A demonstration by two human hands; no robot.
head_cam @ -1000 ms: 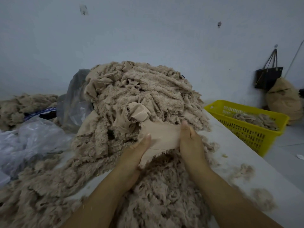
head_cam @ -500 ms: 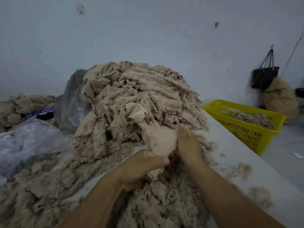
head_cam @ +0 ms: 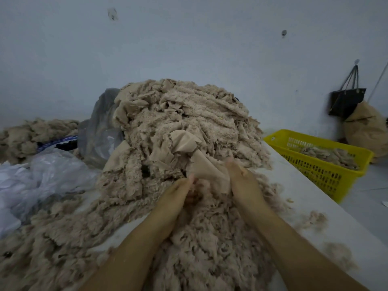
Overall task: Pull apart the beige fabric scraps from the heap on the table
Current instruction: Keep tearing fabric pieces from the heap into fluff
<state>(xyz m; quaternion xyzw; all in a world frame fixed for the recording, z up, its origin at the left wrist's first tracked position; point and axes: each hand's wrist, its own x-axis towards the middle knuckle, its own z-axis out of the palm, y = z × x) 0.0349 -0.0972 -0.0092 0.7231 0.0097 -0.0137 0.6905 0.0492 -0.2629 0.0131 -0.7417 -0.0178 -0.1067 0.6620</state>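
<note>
Where the heap (head_cam: 178,114) of beige fabric scraps slopes down to the near side of the table (head_cam: 298,192), one item is in work: a smooth beige scrap (head_cam: 206,168), still partly caught in the pile. Position: front face of the heap, just above a loose bed of fleecy pieces, between the two hands. Long axis: from a crumpled fold higher up the slope, down and slightly rightward to a free end at the hands, so the piece lies up and away from the person. Left hand (head_cam: 178,191): fingers curled, pinching the scrap's near left edge, apparently along with some fleece; blur hides the exact hold. Right hand (head_cam: 244,181): fingers curled over the near right edge, thumb side uppermost, gripping firmly. Spacing: hands close together, only the narrow near end of the cloth between them; neither is clearly nearer the heap, though the right fingertips sit a little higher. Judgement: a pull toward the body, along the long axis, should free the far end, while spreading the hands sideways would tear fleece from backing. Adjacent: a yellow basket (head_cam: 319,173) holding a few scraps, off to the right and well apart.
</note>
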